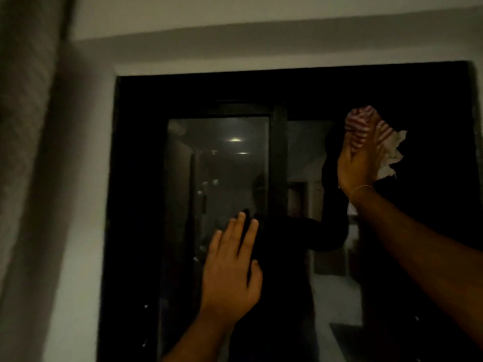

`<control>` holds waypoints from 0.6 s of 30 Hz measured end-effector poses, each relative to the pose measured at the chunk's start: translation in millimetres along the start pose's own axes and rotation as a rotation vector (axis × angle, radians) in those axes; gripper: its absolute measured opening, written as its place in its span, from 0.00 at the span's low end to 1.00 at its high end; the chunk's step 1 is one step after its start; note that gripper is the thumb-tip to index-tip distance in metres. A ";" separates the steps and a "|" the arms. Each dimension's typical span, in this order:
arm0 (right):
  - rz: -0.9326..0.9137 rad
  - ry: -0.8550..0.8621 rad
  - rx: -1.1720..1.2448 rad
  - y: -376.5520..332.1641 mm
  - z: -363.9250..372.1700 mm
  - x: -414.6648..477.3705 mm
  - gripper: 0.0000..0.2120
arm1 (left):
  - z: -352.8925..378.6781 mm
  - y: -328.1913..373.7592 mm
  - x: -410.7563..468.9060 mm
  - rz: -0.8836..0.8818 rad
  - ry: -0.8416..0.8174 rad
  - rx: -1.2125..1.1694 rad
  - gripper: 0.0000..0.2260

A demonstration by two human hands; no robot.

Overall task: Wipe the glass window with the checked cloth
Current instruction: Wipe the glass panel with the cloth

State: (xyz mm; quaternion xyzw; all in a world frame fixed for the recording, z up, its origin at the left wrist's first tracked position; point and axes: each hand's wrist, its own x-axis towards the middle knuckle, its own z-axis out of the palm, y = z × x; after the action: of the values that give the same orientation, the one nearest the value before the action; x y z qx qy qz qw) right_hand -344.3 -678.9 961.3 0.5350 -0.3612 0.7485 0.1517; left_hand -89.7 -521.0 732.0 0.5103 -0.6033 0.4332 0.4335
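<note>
The glass window (222, 165) is dark, set in a black frame, and mirrors the room behind me. My right hand (358, 165) is raised high on the right pane and presses the bunched red-and-white checked cloth (366, 126) against the glass. A pale edge of the cloth sticks out to the right of my fingers. My left hand (232, 273) lies flat on the left pane near the central black bar (278, 158), fingers spread upward, holding nothing.
A grey curtain (26, 126) hangs at the far left. The pale wall (86, 205) borders the window's black frame (136, 178) on the left and above. Reflected ceiling lights and a dark silhouette show in the glass.
</note>
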 end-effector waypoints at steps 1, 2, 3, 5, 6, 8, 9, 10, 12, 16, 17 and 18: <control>-0.039 0.000 0.123 -15.7 3.6 -10.0 0.34 | -17.3 -22.8 2.7 -0.048 0.034 0.053 0.41; -0.060 -0.025 0.223 -34.5 7.7 -19.9 0.34 | -33.7 -46.4 5.6 -0.102 0.064 0.109 0.40; -0.080 -0.068 0.286 -55.4 12.9 -28.6 0.34 | -49.9 -69.9 8.2 -0.151 0.089 0.162 0.40; -0.240 -0.104 0.274 -101.6 26.3 -40.1 0.34 | -79.8 -113.2 11.6 -0.239 0.102 0.226 0.38; -0.389 -0.106 0.203 -121.1 35.3 -43.6 0.33 | -90.9 -130.9 12.7 -0.270 0.096 0.247 0.37; -0.659 -0.210 0.020 -149.8 56.1 -51.3 0.35 | -104.3 -156.2 13.4 -0.302 0.077 0.271 0.37; -0.725 -0.303 -0.057 -159.6 65.7 -57.6 0.35 | -106.4 -164.2 13.5 -0.304 0.067 0.268 0.37; -0.752 -0.384 -0.130 -165.8 77.2 -67.2 0.36 | -106.7 -172.5 12.6 -0.300 0.054 0.259 0.37; -0.779 -0.451 -0.276 -165.4 92.5 -89.4 0.36 | -104.4 -181.0 12.8 -0.274 0.036 0.245 0.37; -0.824 -0.432 -0.357 -151.6 93.8 -145.1 0.36 | -95.8 -195.5 10.7 -0.226 0.059 0.237 0.36; -0.873 -0.469 -0.346 -145.5 88.8 -167.5 0.36 | -93.7 -195.9 10.5 -0.221 0.078 0.228 0.36; -0.948 -0.529 -0.331 -135.4 84.7 -198.2 0.36 | -91.3 -198.7 7.8 -0.213 0.098 0.226 0.36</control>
State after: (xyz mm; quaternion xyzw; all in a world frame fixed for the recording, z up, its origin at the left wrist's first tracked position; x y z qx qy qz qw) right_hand -127.1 -613.0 846.1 0.7769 -0.2200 0.3725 0.4574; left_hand 113.8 -455.4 778.2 0.5952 -0.4713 0.4742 0.4458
